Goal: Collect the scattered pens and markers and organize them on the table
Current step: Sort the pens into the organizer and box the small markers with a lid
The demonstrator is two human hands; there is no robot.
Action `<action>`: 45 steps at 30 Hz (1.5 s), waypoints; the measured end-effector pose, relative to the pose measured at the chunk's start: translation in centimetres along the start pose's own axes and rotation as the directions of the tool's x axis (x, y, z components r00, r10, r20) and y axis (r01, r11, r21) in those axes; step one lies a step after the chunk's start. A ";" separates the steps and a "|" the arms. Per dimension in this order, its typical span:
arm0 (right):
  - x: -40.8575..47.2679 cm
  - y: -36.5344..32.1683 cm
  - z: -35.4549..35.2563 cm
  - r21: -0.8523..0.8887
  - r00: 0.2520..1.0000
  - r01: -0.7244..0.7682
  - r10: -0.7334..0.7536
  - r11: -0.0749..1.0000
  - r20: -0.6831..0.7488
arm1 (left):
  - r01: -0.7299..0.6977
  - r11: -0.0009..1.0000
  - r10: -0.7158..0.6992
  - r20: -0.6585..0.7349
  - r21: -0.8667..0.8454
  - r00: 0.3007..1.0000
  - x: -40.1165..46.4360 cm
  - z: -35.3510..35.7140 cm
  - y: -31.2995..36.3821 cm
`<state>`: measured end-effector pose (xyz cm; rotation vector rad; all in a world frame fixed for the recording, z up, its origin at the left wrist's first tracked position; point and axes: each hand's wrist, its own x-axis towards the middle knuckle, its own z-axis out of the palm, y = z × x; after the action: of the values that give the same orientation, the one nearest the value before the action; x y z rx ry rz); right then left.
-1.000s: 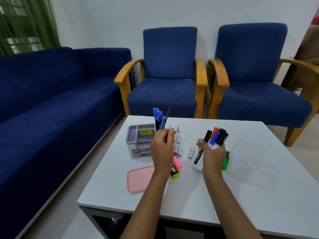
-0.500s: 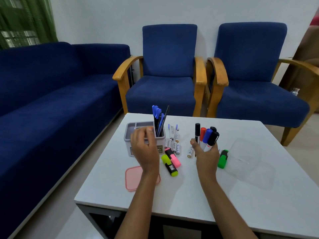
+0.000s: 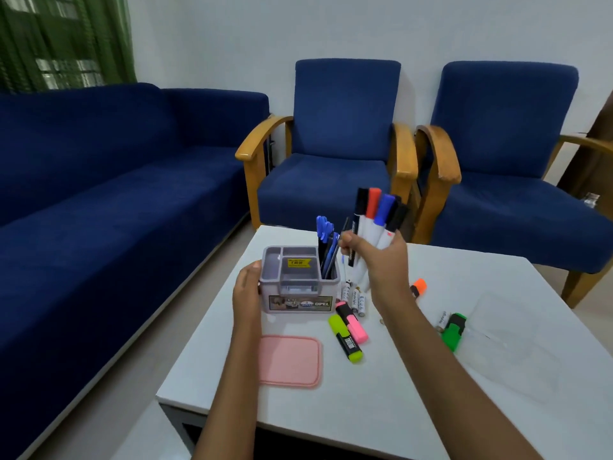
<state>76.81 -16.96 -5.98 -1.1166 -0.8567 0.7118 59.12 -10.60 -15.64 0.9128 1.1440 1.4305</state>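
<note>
Right hand (image 3: pixel 381 260) grips bundle of whiteboard markers (image 3: pixel 374 224), caps up, above right end of grey desk organiser (image 3: pixel 298 282). Left hand (image 3: pixel 247 290) cups organiser's left wall, fingers curled. Blue pens (image 3: pixel 326 247) upright in right compartment. Highlighters (image 3: pixel 348 330) lie on white table (image 3: pixel 431 393).

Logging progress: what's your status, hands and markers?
Left hand holds organizer. Right hand grips marker bunch beside it. Highlighters loose on table.
</note>
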 end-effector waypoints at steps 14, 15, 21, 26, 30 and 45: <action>7.1 2.9 10.0 -0.120 0.848 -0.143 0.184 0.982 0.497 | 0.011 0.993 -0.009 0.016 -0.118 1.000 0.6 -0.1 -0.2; 7.5 2.9 9.7 -0.135 0.814 -0.165 0.213 0.977 0.540 | 0.009 0.993 -0.007 0.017 -0.116 1.000 0.6 -0.1 -0.2; 8.5 3.2 9.5 -0.178 0.734 -0.240 0.298 0.954 0.611 | 0.004 0.997 -0.004 0.000 -0.074 1.000 0.6 -0.1 -0.5; 8.5 3.4 9.6 -0.159 0.735 -0.256 0.299 0.953 0.609 | -0.006 0.997 0.004 -0.020 -0.076 1.000 0.4 -0.1 -0.3; 8.4 3.4 9.2 -0.134 0.761 -0.233 0.267 0.963 0.591 | -0.014 0.997 0.012 -0.030 -0.072 0.999 0.2 0.0 -0.1; 8.4 1.3 8.4 0.028 0.917 -0.072 0.055 0.997 0.395 | -0.018 0.997 0.015 -0.040 -0.074 0.999 0.1 0.1 -0.3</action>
<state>73.65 -5.63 -3.64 -0.9797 -1.1433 1.0265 59.27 -10.45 -15.92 0.8472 1.1075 1.5005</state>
